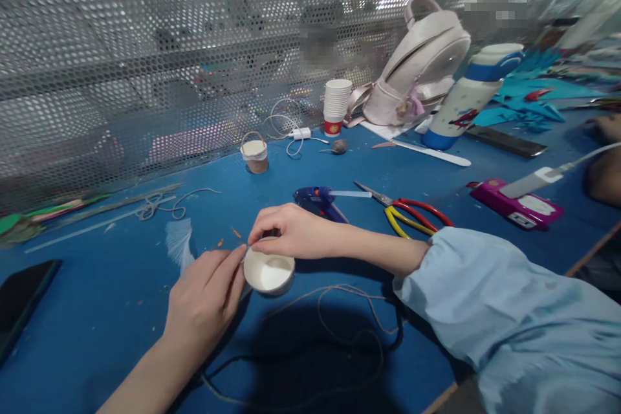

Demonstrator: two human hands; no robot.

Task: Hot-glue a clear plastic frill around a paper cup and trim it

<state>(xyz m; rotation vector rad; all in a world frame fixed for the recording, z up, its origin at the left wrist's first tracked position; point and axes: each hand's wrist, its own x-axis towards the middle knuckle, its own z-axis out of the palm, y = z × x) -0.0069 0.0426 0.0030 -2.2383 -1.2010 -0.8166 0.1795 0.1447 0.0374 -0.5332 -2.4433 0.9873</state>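
Note:
A short white paper cup [270,272] stands on the blue table between my hands, its open top facing up. My left hand [206,291] is closed at the cup's left side, fingertips against the rim. My right hand [286,231] reaches over from the right, thumb and fingers pinched at the rim's upper left, close to the left fingertips. Whether a cord end lies between the fingers is too small to tell. Thin grey cord [334,330] loops loosely across the table to the cup's right and front. Behind my right hand lies a blue glue gun [315,197] with a glue stick.
Scissors [402,210] with red and yellow handles lie right of the glue gun. Farther back stand a small handled basket [257,156], stacked paper cups [336,107], a backpack [412,71] and a bottle [468,100]. A phone [24,301] lies left, a purple power bank [517,202] right.

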